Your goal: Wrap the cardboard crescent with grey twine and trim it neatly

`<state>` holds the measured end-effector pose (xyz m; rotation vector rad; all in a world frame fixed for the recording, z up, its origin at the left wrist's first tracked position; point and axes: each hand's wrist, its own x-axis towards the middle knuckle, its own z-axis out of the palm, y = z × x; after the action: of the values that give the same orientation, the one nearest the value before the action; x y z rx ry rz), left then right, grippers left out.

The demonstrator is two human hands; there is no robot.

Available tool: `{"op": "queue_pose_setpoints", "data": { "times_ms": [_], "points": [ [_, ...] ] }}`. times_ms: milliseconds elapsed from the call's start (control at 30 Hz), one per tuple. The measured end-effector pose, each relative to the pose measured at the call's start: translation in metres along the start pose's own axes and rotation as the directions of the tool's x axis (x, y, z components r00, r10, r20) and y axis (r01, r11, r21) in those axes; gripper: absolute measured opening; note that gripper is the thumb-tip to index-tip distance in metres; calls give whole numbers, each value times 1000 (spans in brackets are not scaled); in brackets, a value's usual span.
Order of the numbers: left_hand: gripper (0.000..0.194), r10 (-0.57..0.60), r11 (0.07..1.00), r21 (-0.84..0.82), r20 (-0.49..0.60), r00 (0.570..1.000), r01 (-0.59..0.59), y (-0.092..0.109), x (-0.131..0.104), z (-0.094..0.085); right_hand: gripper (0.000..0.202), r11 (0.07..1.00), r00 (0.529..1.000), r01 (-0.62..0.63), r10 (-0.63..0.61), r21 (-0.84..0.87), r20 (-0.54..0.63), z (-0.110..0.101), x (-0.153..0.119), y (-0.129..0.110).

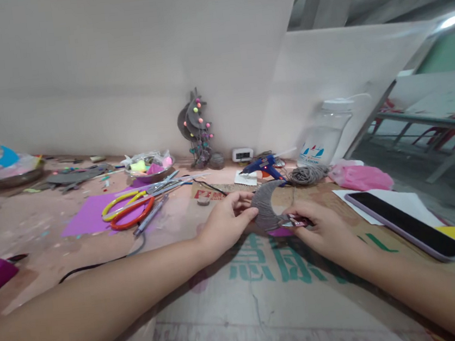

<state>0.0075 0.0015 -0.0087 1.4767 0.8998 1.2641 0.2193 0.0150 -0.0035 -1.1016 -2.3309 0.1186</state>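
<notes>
A grey crescent wrapped in yarn (265, 205) is pinched by its left side between the thumb and fingers of my left hand (234, 213). At its lower right tip, my right hand (313, 221) grips a small pair of snips (294, 221), whose metal blades touch or lie very close to the crescent. A bit of purple material (280, 232) shows just beneath the crescent. Both hands are above printed cardboard (262, 298). Behind them lie a blue glue gun (263, 164) and a coil of grey yarn (308, 174).
Yellow- and red-handled scissors (132, 217) rest on purple sheets (87, 215) at left. A bowl (150, 174), a hanging ornament (196, 122) and a plastic bottle (324, 135) stand behind. To the right are a phone (408, 224) and a pink bag (362, 176).
</notes>
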Motion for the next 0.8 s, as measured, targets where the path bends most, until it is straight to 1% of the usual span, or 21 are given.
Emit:
{"op": "queue_pose_setpoints", "data": {
  "times_ms": [67,167,267,333,400,500,600,700,767,800],
  "points": [
    [23,-1,999,35,22,1000,0,1,-1,-1,18,999,1000,31,-31,16,1,0,-1,0],
    [35,-5,994,107,56,998,-1,2,-4,-3,18,995,996,87,-87,54,6,1,-3,-3],
    [25,-45,983,182,57,997,34,5,-6,-4,18,987,991,130,-131,97,-4,2,-4,-6],
    [26,-86,976,204,19,996,80,8,-6,-4,20,986,993,118,-118,115,-7,3,-4,-6],
    [29,-101,981,168,15,995,97,10,-7,-3,22,986,996,83,-84,142,0,3,-4,-5],
    [31,-159,986,46,7,987,158,12,-6,-1,25,984,999,36,-40,174,20,3,-4,-3],
    [32,-193,981,-31,-14,981,193,10,-4,-1,21,981,998,32,-41,189,41,3,-3,-3],
    [35,-222,975,-36,-47,974,220,8,-4,-2,14,980,999,39,-44,195,25,3,-3,-4],
    [38,-212,977,-7,-29,977,212,8,-5,-2,12,979,999,35,-35,202,-2,3,-3,-4],
    [37,-189,982,22,-10,982,190,8,-5,-2,11,978,1000,30,-28,208,-14,2,-3,-4]
  ]
}}
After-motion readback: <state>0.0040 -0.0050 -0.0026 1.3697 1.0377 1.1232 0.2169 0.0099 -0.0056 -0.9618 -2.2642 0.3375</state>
